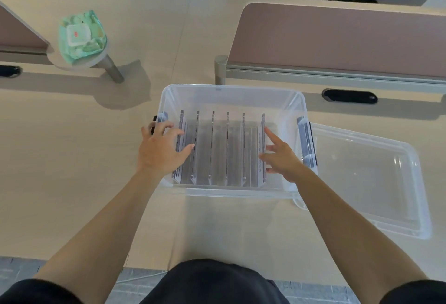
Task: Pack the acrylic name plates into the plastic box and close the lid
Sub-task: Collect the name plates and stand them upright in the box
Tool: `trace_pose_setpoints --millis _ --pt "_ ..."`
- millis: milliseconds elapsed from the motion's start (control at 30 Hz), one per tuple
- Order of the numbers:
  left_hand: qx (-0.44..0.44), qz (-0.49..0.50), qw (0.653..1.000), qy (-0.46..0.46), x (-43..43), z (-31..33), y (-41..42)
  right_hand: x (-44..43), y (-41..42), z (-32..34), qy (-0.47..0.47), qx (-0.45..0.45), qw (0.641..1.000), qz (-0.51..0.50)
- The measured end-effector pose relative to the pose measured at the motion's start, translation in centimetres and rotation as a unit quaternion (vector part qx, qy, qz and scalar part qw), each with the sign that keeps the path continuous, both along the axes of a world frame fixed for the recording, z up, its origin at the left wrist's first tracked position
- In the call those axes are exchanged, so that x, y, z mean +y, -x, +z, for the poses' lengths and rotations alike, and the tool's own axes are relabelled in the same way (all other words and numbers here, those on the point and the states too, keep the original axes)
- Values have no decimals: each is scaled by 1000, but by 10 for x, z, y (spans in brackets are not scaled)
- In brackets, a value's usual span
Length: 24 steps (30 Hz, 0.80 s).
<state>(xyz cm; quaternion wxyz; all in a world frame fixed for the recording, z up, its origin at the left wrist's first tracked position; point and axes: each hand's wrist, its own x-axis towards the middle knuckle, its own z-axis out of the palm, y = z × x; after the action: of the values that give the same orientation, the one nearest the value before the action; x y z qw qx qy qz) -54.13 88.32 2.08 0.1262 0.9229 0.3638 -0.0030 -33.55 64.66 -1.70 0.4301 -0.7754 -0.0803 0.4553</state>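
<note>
Your left hand (159, 149) and right hand (281, 159) reach into the clear rectangular plastic box (241, 192). Each grip is released, fingers spread and holding nothing. The fingertips sit at the outermost plates, seemingly touching them, probably to steady the row and space it evenly. The 6 clear acrylic name plates (226, 147) stand on edge side by side inside the box, which saves room. The clear plastic lid (376, 178) lies flat on the pale wood tabletop (72, 159) just right of the box, handy for closing. Farther off, a green wipes pack (82, 36) sits on a small round shelf.

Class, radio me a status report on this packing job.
Left hand, right hand open, at outer name plates. Plates upright inside box. Lid off, beside box.
</note>
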Motion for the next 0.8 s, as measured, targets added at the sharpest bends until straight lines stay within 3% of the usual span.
trace_pose_setpoints --millis 800 --pt "-5 -2 1000 -10 -1 1 -2 7 -3 -4 -12 -21 999 29"
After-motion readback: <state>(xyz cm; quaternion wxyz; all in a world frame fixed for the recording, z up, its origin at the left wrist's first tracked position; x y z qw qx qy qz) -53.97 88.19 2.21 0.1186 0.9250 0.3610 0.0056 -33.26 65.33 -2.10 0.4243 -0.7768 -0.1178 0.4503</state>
